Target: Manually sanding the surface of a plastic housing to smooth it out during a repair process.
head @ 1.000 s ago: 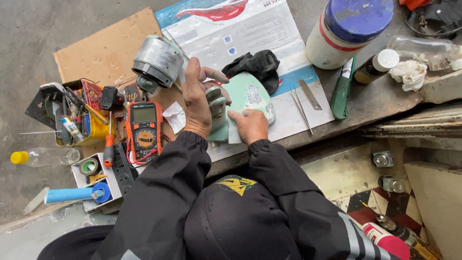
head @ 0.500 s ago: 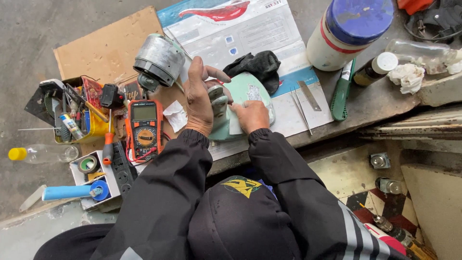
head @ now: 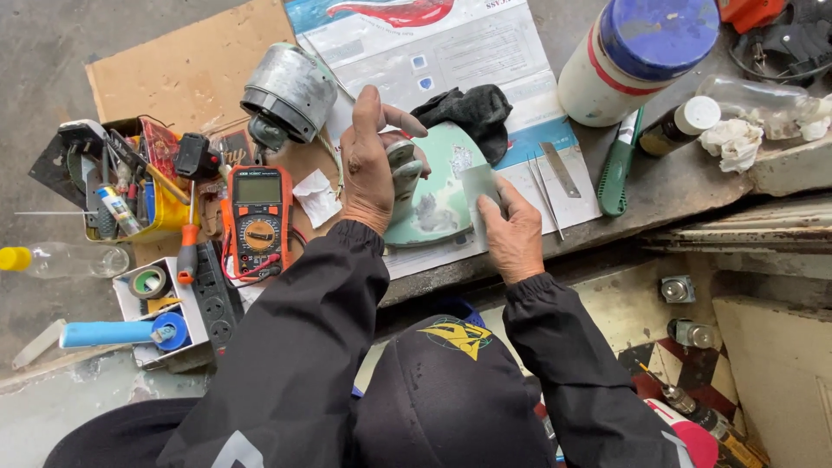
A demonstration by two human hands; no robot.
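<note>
Bright, even daylight, with only soft, short shadows under the things; faint sheen on the metal motor housing (head: 290, 91). Focus sharp throughout; slight wide-angle bending at the edges

Pale green cover (head: 438, 208), white-smeared; orange-black meter (head: 258, 221); black cloth (head: 472, 111); jar (head: 637, 56) white, red band, blue lid; yellow tray (head: 165, 217); green-handled knife (head: 617, 169).

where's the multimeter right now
In the head view the orange multimeter lies left of the left hand, below the grey motor, beside the yellow tool box.
</note>
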